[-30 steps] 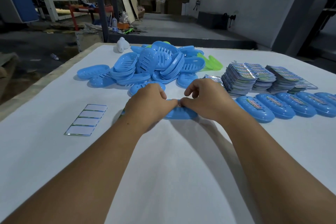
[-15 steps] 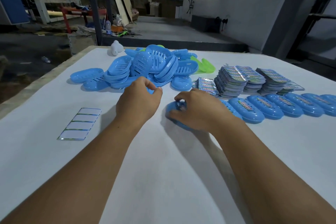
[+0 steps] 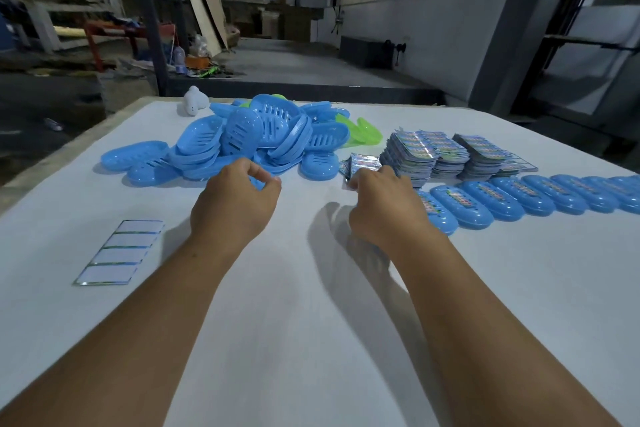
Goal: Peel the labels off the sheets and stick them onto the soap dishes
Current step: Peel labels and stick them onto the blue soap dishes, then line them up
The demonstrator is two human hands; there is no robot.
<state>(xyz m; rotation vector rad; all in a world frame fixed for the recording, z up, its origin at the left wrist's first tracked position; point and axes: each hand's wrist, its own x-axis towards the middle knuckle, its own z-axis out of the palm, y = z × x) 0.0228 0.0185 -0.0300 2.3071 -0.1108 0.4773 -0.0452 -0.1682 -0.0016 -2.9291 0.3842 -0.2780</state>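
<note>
Landmark: the heap of blue soap dishes (image 3: 249,139) at the far middle of the white table (image 3: 311,340).
Left hand (image 3: 235,204): just in front of the heap, its fingers curled toward the thumb in a loose pinching grip at the heap's near edge; a blue dish shows between fingers and thumb, but I cannot tell whether the grip has hold of it.
Right hand (image 3: 384,204): to the right of the heap, its fingertips curled down at the near edge of a loose label sheet (image 3: 363,163); whether the grip has closed on the sheet cannot be made out.
Label stacks (image 3: 446,152): right of the heap, beyond the right hand, several piles of printed sheets side by side.
Labelled dishes (image 3: 512,194): a row of blue dishes, each with a label on top, running from the right hand to the table's right edge, in front of the stacks.
Spent backing sheet (image 3: 121,251): left of and nearer than the heap, lying flat, well apart from the left hand.
Green dishes (image 3: 363,132): at the heap's right rear.
White object (image 3: 194,100): at the heap's far left.
</note>
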